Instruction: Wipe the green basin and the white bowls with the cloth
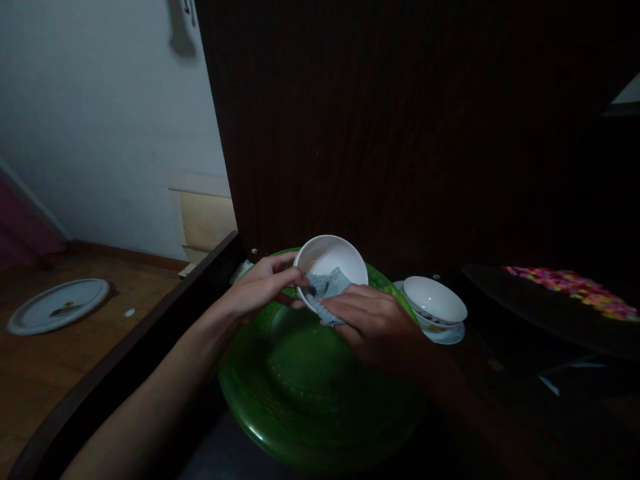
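A white bowl (334, 251) is tilted toward me above a large green basin (250, 400). My left hand (265, 285) grips the bowl by its left side, with the thumb at the rim. My right hand (373, 320) presses a grey-blue cloth (327, 285) against the bowl's near rim and inside wall. The fingers of my right hand are closed over the cloth. Part of the bowl's near side is hidden behind the cloth and fingers.
Right of the basin, a stack of white bowls (435, 300) stands on a plate (450, 335). Farther right lies a dark item with a colourful flower-like pattern (575, 287). A dark wooden panel (380, 133) rises behind. On the floor at left is a round white tray (60, 305).
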`<action>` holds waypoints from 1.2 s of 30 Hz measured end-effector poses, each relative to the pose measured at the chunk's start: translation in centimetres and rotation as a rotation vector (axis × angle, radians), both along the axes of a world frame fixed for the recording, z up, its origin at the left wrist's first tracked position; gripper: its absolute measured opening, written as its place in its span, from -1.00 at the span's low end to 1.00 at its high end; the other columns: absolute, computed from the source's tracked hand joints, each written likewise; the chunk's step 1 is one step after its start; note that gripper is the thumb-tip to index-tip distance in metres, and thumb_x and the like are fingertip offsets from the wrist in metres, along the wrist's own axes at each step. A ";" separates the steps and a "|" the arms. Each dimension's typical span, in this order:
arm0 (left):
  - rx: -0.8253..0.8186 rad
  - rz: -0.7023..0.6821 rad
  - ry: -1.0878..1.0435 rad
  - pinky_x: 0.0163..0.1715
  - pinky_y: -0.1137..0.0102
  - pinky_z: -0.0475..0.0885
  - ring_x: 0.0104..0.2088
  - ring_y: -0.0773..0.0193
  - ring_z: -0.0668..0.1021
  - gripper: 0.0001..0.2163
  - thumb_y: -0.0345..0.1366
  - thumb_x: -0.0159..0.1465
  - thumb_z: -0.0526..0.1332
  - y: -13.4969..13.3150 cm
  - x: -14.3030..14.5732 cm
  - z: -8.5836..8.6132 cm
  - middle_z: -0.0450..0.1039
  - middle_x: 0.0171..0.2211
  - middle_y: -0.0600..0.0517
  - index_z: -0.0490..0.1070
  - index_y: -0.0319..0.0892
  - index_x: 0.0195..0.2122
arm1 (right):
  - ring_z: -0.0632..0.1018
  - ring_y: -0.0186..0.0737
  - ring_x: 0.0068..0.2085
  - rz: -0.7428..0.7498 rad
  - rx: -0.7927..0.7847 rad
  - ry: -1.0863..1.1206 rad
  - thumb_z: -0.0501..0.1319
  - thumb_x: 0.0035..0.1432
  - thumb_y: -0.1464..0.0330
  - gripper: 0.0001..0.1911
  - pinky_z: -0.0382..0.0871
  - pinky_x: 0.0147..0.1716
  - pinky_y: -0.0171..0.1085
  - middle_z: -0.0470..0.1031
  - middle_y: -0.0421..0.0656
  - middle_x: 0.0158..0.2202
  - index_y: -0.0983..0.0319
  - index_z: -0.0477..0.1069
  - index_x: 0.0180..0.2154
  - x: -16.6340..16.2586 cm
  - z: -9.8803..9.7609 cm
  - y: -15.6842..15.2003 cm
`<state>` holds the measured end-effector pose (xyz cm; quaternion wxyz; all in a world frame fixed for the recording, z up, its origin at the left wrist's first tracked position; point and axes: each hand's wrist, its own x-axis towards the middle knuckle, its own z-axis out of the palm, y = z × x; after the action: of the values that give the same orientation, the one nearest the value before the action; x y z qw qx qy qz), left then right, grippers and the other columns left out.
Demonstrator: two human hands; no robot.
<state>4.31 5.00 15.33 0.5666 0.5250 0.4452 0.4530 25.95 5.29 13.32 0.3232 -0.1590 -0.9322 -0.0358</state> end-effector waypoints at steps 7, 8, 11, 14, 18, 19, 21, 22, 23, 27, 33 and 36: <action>-0.010 0.072 -0.049 -0.42 0.43 0.51 -0.36 0.29 0.50 -0.79 -0.33 -0.01 0.34 0.2 -0.2 -0.1 0.46 -0.38 0.05 0.51 -0.22 -0.32 | 0.62 -0.09 -0.13 -0.001 0.008 0.032 0.23 0.31 0.18 -0.66 0.50 -0.15 -0.13 0.64 -0.06 -0.12 0.29 0.51 -0.04 0.6 1.0 -0.9; -0.011 0.068 -0.045 -0.41 0.42 0.51 -0.34 0.28 0.51 -0.78 -0.33 -0.01 0.34 0.2 -0.1 -0.1 0.48 -0.36 0.04 0.52 -0.21 -0.29 | 0.62 -0.07 -0.14 0.009 -0.013 0.042 0.21 0.29 0.06 -0.55 0.50 -0.15 -0.11 0.64 -0.05 -0.13 0.30 0.51 -0.05 0.6 1.2 -1.1; -0.007 0.046 -0.029 -0.40 0.42 0.51 -0.30 0.26 0.51 -0.75 -0.34 0.01 0.32 -0.1 0.2 0.1 0.50 -0.31 0.02 0.54 -0.20 -0.25 | 0.61 -0.12 -0.21 0.033 -0.052 0.111 0.03 0.42 0.11 -0.54 0.48 -0.18 -0.13 0.64 -0.04 -0.20 0.32 0.53 -0.15 0.3 1.5 -1.3; 0.000 0.020 -0.040 -0.41 0.43 0.52 -0.30 0.27 0.48 -0.76 -0.33 0.03 0.32 -0.5 0.7 0.1 0.48 -0.31 0.03 0.54 -0.19 -0.23 | 0.55 -0.16 -0.29 -0.091 -0.006 0.137 -0.02 0.44 0.36 -0.64 0.44 -0.23 -0.15 0.60 -0.05 -0.30 0.32 0.53 -0.21 -0.7 1.2 -1.5; 0.003 0.009 -0.088 -0.43 0.47 0.52 -0.33 0.31 0.46 -0.75 -0.34 0.05 0.33 -0.8 1.2 -0.1 0.48 -0.31 0.04 0.55 -0.18 -0.21 | 0.53 -0.05 -0.26 -0.249 0.114 0.032 0.05 0.41 0.20 -0.60 0.44 -0.27 -0.10 0.56 0.02 -0.29 0.35 0.53 -0.13 -1.9 -0.2 -1.4; 0.000 0.014 -0.096 -0.44 0.49 0.51 -0.34 0.32 0.46 -0.75 -0.35 0.05 0.33 -0.9 1.2 -0.2 0.48 -0.31 0.04 0.55 -0.18 -0.21 | 0.54 -0.03 -0.21 -0.254 0.143 0.025 0.04 0.41 0.16 -0.56 0.45 -0.22 -0.09 0.58 0.05 -0.24 0.37 0.53 -0.12 -2.0 -0.6 -1.3; -0.008 0.018 -0.107 -0.47 0.51 0.50 -0.37 0.34 0.46 -0.77 -0.36 0.06 0.33 -0.9 1.3 -0.3 0.48 -0.35 0.06 0.55 -0.18 -0.22 | 0.58 -0.04 -0.13 -0.248 0.190 0.041 0.00 0.43 0.12 -0.50 0.45 -0.13 -0.12 0.60 0.08 -0.16 0.40 0.51 -0.09 -2.0 -1.3 -1.0; -0.016 0.012 -0.114 -0.47 0.51 0.50 -0.38 0.34 0.47 -0.79 -0.35 0.07 0.33 -0.9 1.3 -0.3 0.47 -0.38 0.07 0.54 -0.18 -0.24 | 0.59 -0.08 -0.12 -0.240 0.207 0.052 -0.02 0.44 0.10 -0.48 0.45 -0.14 -0.16 0.61 0.07 -0.15 0.39 0.50 -0.08 -1.9 -1.5 -0.8; -0.027 0.001 -0.120 -0.46 0.49 0.52 -0.38 0.33 0.48 -0.82 -0.33 0.08 0.32 -1.0 1.3 -0.3 0.47 -0.39 0.07 0.54 -0.18 -0.26 | 0.61 -0.12 -0.16 -0.228 0.220 0.060 -0.03 0.43 0.08 -0.47 0.45 -0.18 -0.21 0.63 0.04 -0.18 0.37 0.51 -0.09 -1.8 -1.6 -0.7; -0.070 -0.038 -0.123 -0.44 0.40 0.56 -0.38 0.28 0.53 -0.88 -0.29 0.12 0.28 -1.2 1.4 -0.3 0.50 -0.41 0.03 0.52 -0.20 -0.33 | 0.51 -0.31 -0.50 -0.103 0.296 0.088 0.01 0.39 0.02 -0.44 0.29 -0.45 -0.30 0.51 -0.16 -0.54 0.29 0.47 -0.42 -1.2 -1.1 -0.2; -0.040 -0.065 -0.094 -0.45 0.45 0.52 -0.43 0.32 0.51 -0.89 -0.37 0.03 0.27 -1.7 1.5 0.3 0.52 -0.43 0.06 0.53 -0.19 -0.39 | 0.22 -0.35 -0.61 -0.048 0.402 0.148 -0.12 0.48 0.10 -0.35 0.04 -0.55 -0.26 0.20 -0.28 -0.70 0.21 0.26 -0.63 -0.8 -0.2 -0.4; -0.004 -0.062 -0.062 -0.45 0.48 0.50 -0.41 0.33 0.51 -0.86 -0.40 -0.02 0.26 -1.8 1.1 0.8 0.54 -0.41 0.06 0.55 -0.19 -0.41 | 0.19 -0.32 -0.60 -0.028 0.410 0.131 -0.19 0.49 0.15 -0.32 -0.01 -0.53 -0.23 0.18 -0.26 -0.70 0.19 0.22 -0.66 -0.4 -0.2 0.0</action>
<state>5.44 3.16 16.08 0.5948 0.5230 0.4119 0.4505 25.59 5.27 13.09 0.4083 -0.1049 -0.8800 -0.2188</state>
